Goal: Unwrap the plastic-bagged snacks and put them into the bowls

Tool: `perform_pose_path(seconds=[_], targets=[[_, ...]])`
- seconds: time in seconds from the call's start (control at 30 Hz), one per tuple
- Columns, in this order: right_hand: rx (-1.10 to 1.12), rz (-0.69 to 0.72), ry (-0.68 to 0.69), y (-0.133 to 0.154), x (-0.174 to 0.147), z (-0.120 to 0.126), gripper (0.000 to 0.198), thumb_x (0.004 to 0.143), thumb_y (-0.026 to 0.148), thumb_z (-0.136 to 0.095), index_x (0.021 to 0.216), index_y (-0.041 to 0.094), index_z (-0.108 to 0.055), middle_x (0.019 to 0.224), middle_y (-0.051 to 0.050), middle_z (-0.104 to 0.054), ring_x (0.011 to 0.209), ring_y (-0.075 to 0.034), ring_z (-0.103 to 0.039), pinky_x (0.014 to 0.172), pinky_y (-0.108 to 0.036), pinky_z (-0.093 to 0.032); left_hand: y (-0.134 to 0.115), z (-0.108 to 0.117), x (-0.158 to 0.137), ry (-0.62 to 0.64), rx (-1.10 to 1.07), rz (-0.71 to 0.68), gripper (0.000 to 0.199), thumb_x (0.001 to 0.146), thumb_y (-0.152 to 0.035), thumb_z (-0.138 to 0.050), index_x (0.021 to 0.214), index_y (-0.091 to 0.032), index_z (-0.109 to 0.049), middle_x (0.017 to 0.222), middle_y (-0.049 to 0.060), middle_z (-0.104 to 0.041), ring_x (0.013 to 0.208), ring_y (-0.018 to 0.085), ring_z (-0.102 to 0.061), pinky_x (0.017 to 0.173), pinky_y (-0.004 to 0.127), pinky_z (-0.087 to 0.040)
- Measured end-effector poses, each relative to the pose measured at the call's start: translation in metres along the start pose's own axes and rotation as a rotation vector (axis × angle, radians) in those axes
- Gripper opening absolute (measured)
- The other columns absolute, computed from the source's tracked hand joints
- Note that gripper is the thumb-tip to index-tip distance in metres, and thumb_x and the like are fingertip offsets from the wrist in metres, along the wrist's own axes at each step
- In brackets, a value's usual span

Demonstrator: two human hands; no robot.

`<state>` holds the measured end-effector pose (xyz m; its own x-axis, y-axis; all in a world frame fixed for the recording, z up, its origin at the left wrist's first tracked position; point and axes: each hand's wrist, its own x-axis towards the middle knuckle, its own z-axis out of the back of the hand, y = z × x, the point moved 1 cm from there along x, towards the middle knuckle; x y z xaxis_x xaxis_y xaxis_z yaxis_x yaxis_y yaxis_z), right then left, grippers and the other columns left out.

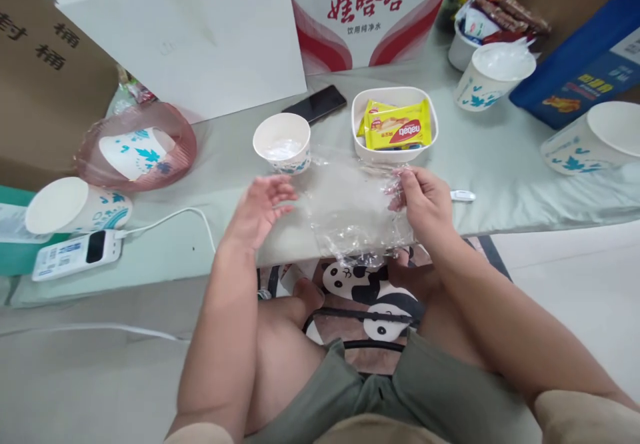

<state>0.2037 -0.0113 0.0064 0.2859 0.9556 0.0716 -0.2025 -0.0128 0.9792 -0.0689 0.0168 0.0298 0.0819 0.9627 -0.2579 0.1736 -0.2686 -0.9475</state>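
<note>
The right hand (pixel 427 204) pinches the right edge of a clear plastic bag (pixel 345 197) between thumb and fingers, while the left hand (pixel 263 209) is spread loosely, fingers slightly curled and holding nothing, just left of the bag. The bag hangs over the near edge of the table (pixel 235 141) — on its far side stand a paper cup (pixel 295 166), left, and a white tub (pixel 357 127) of yellow packets (pixel 397 125), right.
</note>
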Motion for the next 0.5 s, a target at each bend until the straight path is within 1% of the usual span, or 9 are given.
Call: perform_pose_path(seconds=[0.03,0.07,0.1,0.13,0.2,0.27,0.3,0.4,0.5], targets=[[0.035,-0.022,0.010,-0.002,-0.001,-0.001,0.049,0.088,0.068,-0.058,0.094,0.021,-0.069,0.071,-0.001,-0.070,0.047,-0.011,-0.058,0.046,-0.024,-0.049,0.003,-0.012,-0.001,0.092,0.039,0.068,0.055,0.060,-0.058,-0.083,0.093,-0.016,-0.069,0.085,0.007,-0.070,0.081,0.019,-0.069,0.067,0.028,-0.056],[0.059,-0.037,0.032,-0.003,-0.001,-0.002,0.053,0.086,0.072,-0.058,0.095,0.021,-0.069,0.073,-0.002,-0.070,0.048,-0.011,-0.059,0.046,-0.025,-0.049,0.006,-0.024,-0.002,0.150,0.087,0.116,0.054,0.057,-0.051,-0.086,0.094,-0.016,-0.069,0.093,0.009,-0.073,0.087,0.021,-0.070,0.071,0.030,-0.057],[0.072,-0.047,0.062,-0.005,-0.002,-0.003,0.056,0.085,0.074,-0.057,0.096,0.021,-0.070,0.074,-0.002,-0.071,0.047,-0.011,-0.060,0.045,-0.025,-0.049,0.009,-0.034,-0.003,0.146,0.136,0.133,0.046,0.058,-0.042,-0.087,0.092,-0.016,-0.069,0.096,0.008,-0.073,0.087,0.020,-0.070,0.071,0.028,-0.056],[0.074,-0.052,0.091,-0.006,-0.003,-0.003,0.058,0.085,0.076,-0.056,0.098,0.021,-0.070,0.074,-0.003,-0.071,0.046,-0.011,-0.058,0.044,-0.025,-0.047,0.010,-0.041,-0.002,0.106,0.175,0.140,0.035,0.060,-0.033,-0.084,0.087,-0.016,-0.068,0.092,0.007,-0.074,0.082,0.018,-0.070,0.065,0.025,-0.054],[0.050,-0.047,0.104,-0.007,-0.004,-0.002,0.059,0.086,0.076,-0.054,0.097,0.021,-0.071,0.069,-0.001,-0.069,0.041,-0.009,-0.053,0.040,-0.024,-0.042,0.011,-0.048,0.001,-0.012,0.208,0.138,0.014,0.065,-0.020,-0.072,0.075,-0.017,-0.063,0.076,0.002,-0.071,0.060,0.011,-0.063,0.048,0.019,-0.042],[0.021,-0.049,0.077,-0.007,-0.002,0.003,0.055,0.088,0.074,-0.054,0.093,0.021,-0.070,0.060,0.001,-0.063,0.039,-0.008,-0.047,0.039,-0.023,-0.038,0.009,-0.046,0.006,-0.075,0.215,0.122,0.007,0.063,-0.015,-0.061,0.069,-0.018,-0.058,0.063,0.000,-0.065,0.043,0.007,-0.049,0.039,0.017,-0.027],[0.015,-0.060,0.062,-0.008,-0.001,0.006,0.053,0.089,0.072,-0.055,0.090,0.021,-0.070,0.056,0.003,-0.058,0.039,-0.008,-0.046,0.039,-0.022,-0.037,0.007,-0.043,0.008,-0.083,0.224,0.106,0.007,0.062,-0.014,-0.058,0.068,-0.018,-0.057,0.062,0.000,-0.064,0.039,0.006,-0.043,0.037,0.018,-0.023],[0.037,-0.091,-0.001,-0.011,0.008,0.016,0.045,0.090,0.066,-0.058,0.084,0.023,-0.067,0.051,0.005,-0.049,0.040,-0.009,-0.044,0.039,-0.022,-0.036,0.005,-0.033,0.012,-0.083,0.262,0.088,0.009,0.062,-0.015,-0.055,0.070,-0.018,-0.059,0.062,0.001,-0.066,0.035,0.004,-0.036,0.035,0.019,-0.020],[0.156,-0.074,-0.143,-0.017,0.019,0.025,0.039,0.093,0.063,-0.052,0.091,0.026,-0.063,0.056,0.004,-0.051,0.044,-0.011,-0.048,0.042,-0.024,-0.041,0.006,-0.028,0.013,-0.136,0.242,0.131,0.014,0.062,-0.017,-0.055,0.074,-0.019,-0.061,0.062,0.002,-0.066,0.034,0.005,-0.036,0.034,0.018,-0.018]])
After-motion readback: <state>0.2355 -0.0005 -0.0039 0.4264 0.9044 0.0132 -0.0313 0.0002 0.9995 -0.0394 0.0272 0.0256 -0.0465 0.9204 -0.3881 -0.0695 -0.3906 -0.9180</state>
